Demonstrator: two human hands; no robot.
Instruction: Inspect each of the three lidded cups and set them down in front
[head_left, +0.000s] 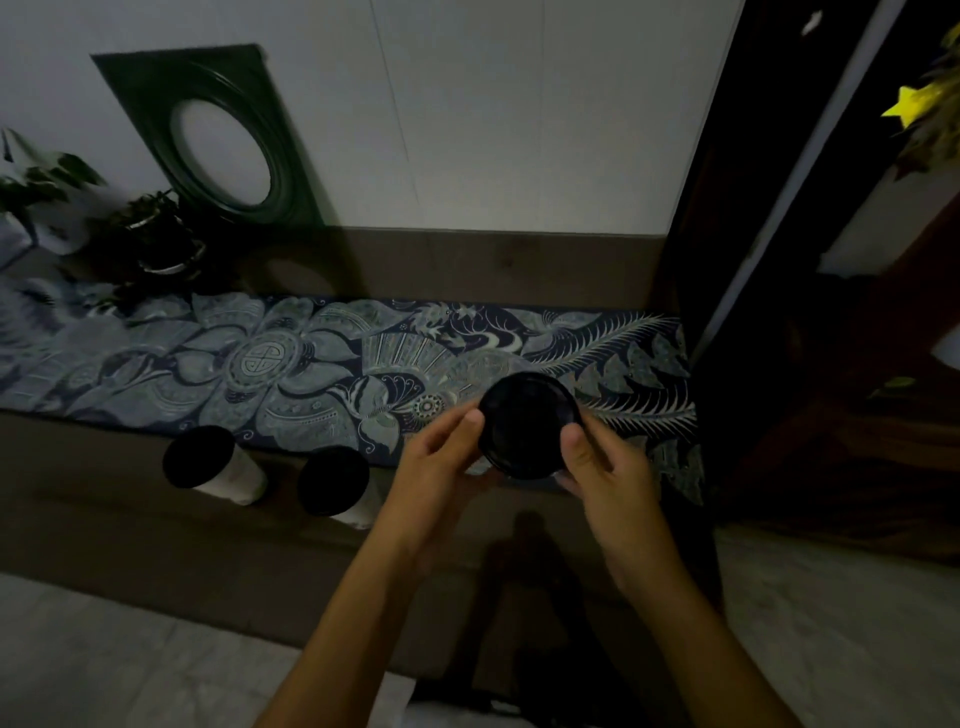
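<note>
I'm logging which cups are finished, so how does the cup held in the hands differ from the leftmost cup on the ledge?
The held cup is lifted between the left hand and right hand; the leftmost cup stands alone on the brown ledge, untouched.

The held cup's body is mostly hidden under its lid; the leftmost cup shows its pale side.

The held cup hangs over the patterned cloth; the leftmost cup stands in front of it.

Both carry dark round lids.

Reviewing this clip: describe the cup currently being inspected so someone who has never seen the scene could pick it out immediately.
Find the patterned blue cloth running along the low brown ledge under the white wall. Towards its right end, the left hand and right hand hold a black-lidded cup between them. Unlike the two other lidded cups standing on the ledge to the left, it is lifted.
</note>
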